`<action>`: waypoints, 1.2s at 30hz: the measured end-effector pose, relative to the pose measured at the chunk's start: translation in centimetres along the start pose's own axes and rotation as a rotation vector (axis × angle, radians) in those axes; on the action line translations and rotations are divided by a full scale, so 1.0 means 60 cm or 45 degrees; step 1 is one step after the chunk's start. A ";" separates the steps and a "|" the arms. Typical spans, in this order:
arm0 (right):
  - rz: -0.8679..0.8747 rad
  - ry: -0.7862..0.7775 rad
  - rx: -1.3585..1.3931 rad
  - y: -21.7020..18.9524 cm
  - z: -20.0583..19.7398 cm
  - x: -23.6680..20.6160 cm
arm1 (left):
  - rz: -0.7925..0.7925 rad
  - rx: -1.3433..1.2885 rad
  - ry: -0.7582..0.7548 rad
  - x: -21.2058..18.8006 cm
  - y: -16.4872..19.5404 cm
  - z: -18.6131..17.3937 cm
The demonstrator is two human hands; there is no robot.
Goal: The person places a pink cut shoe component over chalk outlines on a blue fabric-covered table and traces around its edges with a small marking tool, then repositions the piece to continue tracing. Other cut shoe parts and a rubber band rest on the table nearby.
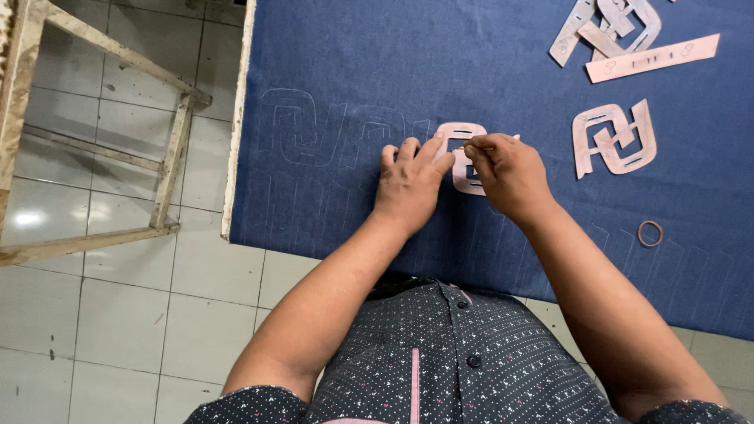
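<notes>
Left hand [410,182] is pressed flat, fingers spread, on a pink stencil [462,159] lying on the blue cloth [377,71] near its front edge; a thin chalk stick [496,140] is pinched in the right hand [506,174] at the stencil's rim; traced outlines [292,129] are seen toward the left edge, bare cloth right, so much is judged left; spare stencils [614,139] wait near the far right corner.

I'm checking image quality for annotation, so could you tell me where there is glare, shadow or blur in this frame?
Head view: glare spot on the floor tiles at left; blue cloth evenly lit, chalk lines legible; soft shadow under the left hand and right hand; the template stays sharp; edges bow slightly.
</notes>
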State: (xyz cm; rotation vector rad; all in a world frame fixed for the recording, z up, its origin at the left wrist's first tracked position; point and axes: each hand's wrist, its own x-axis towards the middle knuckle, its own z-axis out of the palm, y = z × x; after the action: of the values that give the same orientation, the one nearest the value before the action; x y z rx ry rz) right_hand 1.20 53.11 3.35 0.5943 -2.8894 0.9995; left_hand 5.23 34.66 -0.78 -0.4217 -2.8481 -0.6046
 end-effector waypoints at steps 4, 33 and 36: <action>0.023 0.023 -0.029 0.008 -0.015 -0.004 | 0.029 -0.003 0.005 0.000 0.006 0.001; 0.098 -0.041 0.066 -0.008 -0.029 -0.078 | 0.015 -0.060 -0.205 0.042 0.042 -0.011; 0.186 -0.095 -0.010 -0.010 -0.042 -0.087 | -0.017 -0.047 -0.299 0.048 0.047 -0.013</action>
State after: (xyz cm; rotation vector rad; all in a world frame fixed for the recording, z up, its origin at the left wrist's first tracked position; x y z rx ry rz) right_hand 6.03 56.01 4.90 0.4347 -3.0386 1.0026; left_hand 3.51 37.45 1.68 -0.5113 -3.0678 -0.6507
